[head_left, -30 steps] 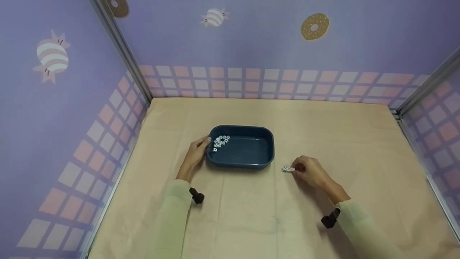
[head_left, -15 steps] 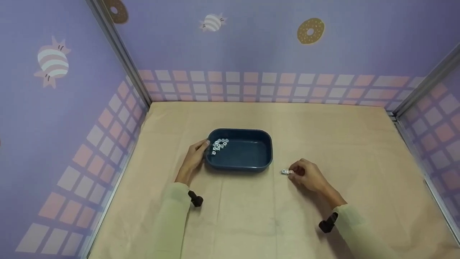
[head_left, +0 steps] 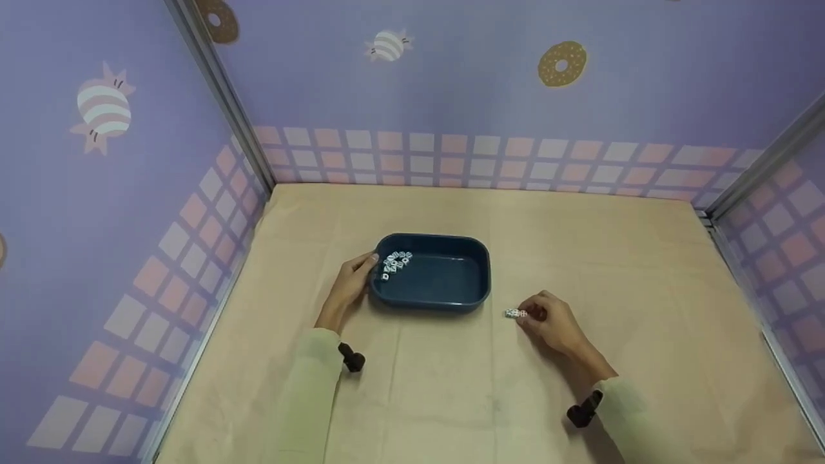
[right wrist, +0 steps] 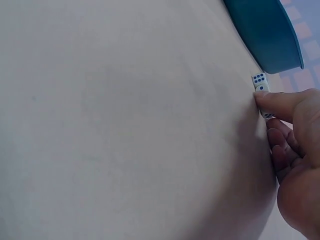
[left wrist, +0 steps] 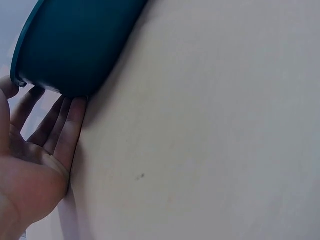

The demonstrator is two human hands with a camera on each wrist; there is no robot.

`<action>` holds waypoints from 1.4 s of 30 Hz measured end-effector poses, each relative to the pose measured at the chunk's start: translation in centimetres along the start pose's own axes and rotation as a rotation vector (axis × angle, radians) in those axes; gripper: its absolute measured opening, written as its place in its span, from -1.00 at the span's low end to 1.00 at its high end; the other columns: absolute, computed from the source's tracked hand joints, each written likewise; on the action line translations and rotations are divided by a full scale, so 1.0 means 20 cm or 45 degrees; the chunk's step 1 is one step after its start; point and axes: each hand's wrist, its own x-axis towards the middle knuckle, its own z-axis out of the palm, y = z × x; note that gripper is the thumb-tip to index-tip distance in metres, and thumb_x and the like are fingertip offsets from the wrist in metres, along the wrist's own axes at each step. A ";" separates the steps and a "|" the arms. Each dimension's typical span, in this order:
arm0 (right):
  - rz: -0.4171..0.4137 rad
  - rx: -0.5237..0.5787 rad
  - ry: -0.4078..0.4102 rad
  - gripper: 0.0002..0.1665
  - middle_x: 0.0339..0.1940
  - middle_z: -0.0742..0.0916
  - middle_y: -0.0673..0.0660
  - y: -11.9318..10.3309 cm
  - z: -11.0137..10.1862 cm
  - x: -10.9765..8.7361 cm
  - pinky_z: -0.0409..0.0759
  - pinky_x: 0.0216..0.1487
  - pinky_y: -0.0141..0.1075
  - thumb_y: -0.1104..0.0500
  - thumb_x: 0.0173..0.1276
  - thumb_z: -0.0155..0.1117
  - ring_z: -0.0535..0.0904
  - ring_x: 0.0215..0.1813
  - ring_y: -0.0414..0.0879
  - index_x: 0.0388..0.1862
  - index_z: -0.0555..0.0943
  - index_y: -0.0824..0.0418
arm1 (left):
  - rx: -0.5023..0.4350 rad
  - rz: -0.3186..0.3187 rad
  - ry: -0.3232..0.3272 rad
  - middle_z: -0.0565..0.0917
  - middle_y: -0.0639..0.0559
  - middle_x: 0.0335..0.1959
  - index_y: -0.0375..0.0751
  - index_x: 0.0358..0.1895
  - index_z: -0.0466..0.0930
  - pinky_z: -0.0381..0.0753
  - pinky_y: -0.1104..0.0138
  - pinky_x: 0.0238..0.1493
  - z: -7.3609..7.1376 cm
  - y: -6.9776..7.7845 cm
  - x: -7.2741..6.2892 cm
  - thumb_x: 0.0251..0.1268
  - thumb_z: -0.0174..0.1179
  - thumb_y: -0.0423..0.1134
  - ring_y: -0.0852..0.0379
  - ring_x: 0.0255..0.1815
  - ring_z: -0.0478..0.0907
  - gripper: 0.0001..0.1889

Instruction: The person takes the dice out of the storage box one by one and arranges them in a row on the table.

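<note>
A dark blue rectangular container point(head_left: 451, 278) with rounded corners stands on the cloth. Several white dice point(head_left: 394, 262) lie bunched at its left end. My left hand point(head_left: 348, 283) holds that end; in the left wrist view the thumb is at the rim and the fingers point(left wrist: 70, 130) lie against the outer wall. Right of the container, my right hand point(head_left: 555, 322) pinches a short row of white dice point(head_left: 514, 314) down at the cloth. Up close, the right wrist view shows blue pips on the dice point(right wrist: 259, 79), partly hidden behind the thumb.
A beige cloth point(head_left: 445, 374) with fold lines covers the table. Purple panels point(head_left: 470, 84) with candy, doughnut and checker prints rise at the back and both sides, joined by metal corner posts point(head_left: 225, 96). Black wrist mounts point(head_left: 351, 357) sit at both cuffs.
The view has shifted slightly, so everything sits a little lower in it. Both hands keep their places, the left at the container and the right at the row of dice.
</note>
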 end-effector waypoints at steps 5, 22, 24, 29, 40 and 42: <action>0.012 0.004 0.009 -0.84 -0.18 0.66 0.07 0.01 0.01 -0.01 0.52 -0.15 -0.32 0.31 0.36 0.55 0.55 -0.18 -0.06 -0.11 0.78 0.18 | 0.019 -0.004 -0.037 0.41 -0.19 0.57 -0.17 0.56 0.43 0.23 0.00 0.60 -0.01 0.02 -0.02 0.69 0.09 0.09 -0.14 0.62 0.27 -0.41; -0.008 0.041 0.044 -0.83 -0.17 0.66 0.07 0.01 0.04 -0.02 0.50 -0.17 -0.33 0.28 0.38 0.54 0.53 -0.18 -0.05 -0.08 0.78 0.15 | 0.029 0.033 0.011 0.48 -0.19 0.52 -0.20 0.53 0.47 0.35 0.00 0.52 -0.02 -0.01 -0.01 0.68 0.12 0.06 -0.14 0.56 0.37 -0.43; -0.003 0.056 0.041 -0.81 -0.15 0.66 0.08 0.01 0.04 -0.03 0.50 -0.14 -0.33 0.28 0.37 0.56 0.54 -0.17 -0.04 -0.06 0.78 0.16 | 0.018 0.028 0.007 0.48 -0.19 0.52 -0.19 0.54 0.47 0.38 0.02 0.50 -0.01 -0.01 -0.01 0.68 0.12 0.05 -0.12 0.54 0.40 -0.43; 0.031 0.109 0.020 -0.72 -0.09 0.68 0.11 0.00 0.03 -0.03 0.53 -0.09 -0.31 0.23 0.36 0.58 0.56 -0.12 -0.02 0.02 0.76 0.19 | -0.030 0.003 0.014 0.52 -0.19 0.49 -0.19 0.52 0.50 0.49 0.03 0.39 -0.01 0.00 0.00 0.67 0.16 0.01 -0.10 0.43 0.49 -0.46; -0.002 0.134 0.115 -0.59 -0.06 0.70 0.20 -0.10 -0.04 0.02 0.63 -0.01 -0.24 0.27 0.36 0.56 0.63 -0.05 0.06 0.14 0.70 0.36 | 0.002 0.081 0.007 0.47 -0.26 0.52 -0.30 0.52 0.46 0.28 0.02 0.57 0.00 0.00 0.01 0.70 0.12 -0.07 -0.18 0.58 0.34 -0.47; -0.061 0.166 0.146 -0.59 -0.05 0.71 0.21 -0.16 -0.04 0.05 0.66 0.01 -0.11 0.29 0.35 0.57 0.64 -0.03 0.09 0.14 0.70 0.38 | 0.002 0.088 0.004 0.47 -0.26 0.52 -0.30 0.52 0.46 0.28 0.01 0.57 0.00 0.00 0.01 0.70 0.12 -0.08 -0.18 0.58 0.34 -0.48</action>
